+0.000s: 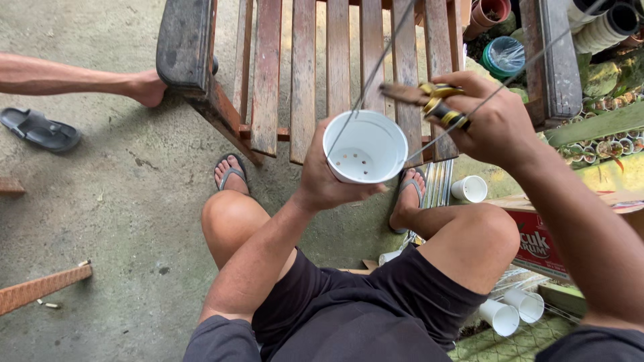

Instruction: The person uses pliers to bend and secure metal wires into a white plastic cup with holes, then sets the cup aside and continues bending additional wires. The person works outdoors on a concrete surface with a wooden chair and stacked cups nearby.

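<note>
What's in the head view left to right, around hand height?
Black sandal → another person's foot → wooden bench → left hand holding white pot → pliers in right hand → small potted plants.

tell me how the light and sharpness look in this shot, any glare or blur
Head view: soft, even daylight with faint shadows; the white pot in the left hand looks bright but keeps its drain holes visible; the pliers in the right hand are sharp; wide-lens bending curves the wooden bench edges.
</note>
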`<state>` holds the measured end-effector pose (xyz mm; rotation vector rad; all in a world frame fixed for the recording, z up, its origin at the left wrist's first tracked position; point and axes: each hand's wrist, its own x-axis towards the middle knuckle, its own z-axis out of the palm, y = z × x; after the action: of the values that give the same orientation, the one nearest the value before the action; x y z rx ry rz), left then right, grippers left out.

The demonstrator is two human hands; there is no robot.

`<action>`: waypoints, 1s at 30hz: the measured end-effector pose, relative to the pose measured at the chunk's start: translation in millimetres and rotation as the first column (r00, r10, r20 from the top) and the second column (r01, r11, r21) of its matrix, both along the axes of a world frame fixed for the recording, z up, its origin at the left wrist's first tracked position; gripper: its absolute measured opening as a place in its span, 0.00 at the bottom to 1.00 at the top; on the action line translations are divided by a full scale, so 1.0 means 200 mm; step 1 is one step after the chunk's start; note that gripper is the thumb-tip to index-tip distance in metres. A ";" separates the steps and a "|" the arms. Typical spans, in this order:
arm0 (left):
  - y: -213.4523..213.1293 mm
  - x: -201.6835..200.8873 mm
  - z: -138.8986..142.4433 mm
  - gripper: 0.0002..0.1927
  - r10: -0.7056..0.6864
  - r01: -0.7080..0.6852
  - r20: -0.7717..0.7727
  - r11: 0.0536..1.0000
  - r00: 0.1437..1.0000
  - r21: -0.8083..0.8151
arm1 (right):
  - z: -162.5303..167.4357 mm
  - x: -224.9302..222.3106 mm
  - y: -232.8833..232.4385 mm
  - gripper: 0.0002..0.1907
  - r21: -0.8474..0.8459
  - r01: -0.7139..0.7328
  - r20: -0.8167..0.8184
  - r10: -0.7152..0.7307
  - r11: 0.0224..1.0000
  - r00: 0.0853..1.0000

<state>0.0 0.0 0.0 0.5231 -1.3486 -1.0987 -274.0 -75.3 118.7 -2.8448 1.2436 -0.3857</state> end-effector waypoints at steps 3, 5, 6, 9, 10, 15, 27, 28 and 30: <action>-0.01 0.03 -0.02 0.53 0.002 -0.001 -0.037 1.000 0.999 0.022 | -0.25 -0.08 -0.04 0.18 0.087 0.273 0.048 -0.277 0.958 0.960; -0.01 0.05 -0.03 0.52 0.016 -0.016 -0.030 0.999 0.999 0.030 | -0.40 -0.11 -0.09 0.22 0.176 0.412 -0.091 -0.401 0.894 0.911; -0.02 0.06 -0.03 0.50 0.025 -0.024 -0.019 0.999 1.000 0.033 | -0.47 -0.12 -0.12 0.24 0.209 0.482 -0.162 -0.456 0.851 0.875; -0.02 0.05 -0.06 0.48 0.006 -0.003 -0.035 0.996 0.999 0.085 | -0.66 -0.11 -0.18 0.31 0.257 0.513 -0.251 -0.456 0.819 0.854; -0.02 0.05 -0.07 0.48 -0.002 0.008 -0.048 0.994 0.999 0.110 | -0.70 -0.11 -0.18 0.31 0.208 0.469 -0.198 -0.432 0.858 0.880; -0.03 0.04 -0.11 0.52 -0.006 0.011 -0.043 0.991 0.999 0.131 | -0.79 -0.06 -0.18 0.28 0.043 0.360 -0.074 -0.356 0.932 0.931; 0.03 -0.01 -0.02 0.52 -0.102 0.114 -0.081 0.981 0.991 0.157 | -0.82 0.02 -0.05 0.23 -0.110 0.262 0.078 -0.255 0.959 0.964; 0.04 -0.02 -0.01 0.51 -0.110 0.123 -0.083 0.977 0.990 0.173 | -0.83 0.01 -0.04 0.23 -0.103 0.259 0.085 -0.251 0.960 0.964; 0.05 -0.03 0.01 0.50 -0.105 0.110 -0.037 0.982 0.994 0.153 | -0.83 0.00 -0.01 0.22 -0.083 0.243 0.102 -0.234 0.966 0.967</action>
<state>-5.9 10.4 1.0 0.5507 -1.2849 -1.3028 -273.5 -78.3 -46.7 -2.7208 1.5958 -0.5888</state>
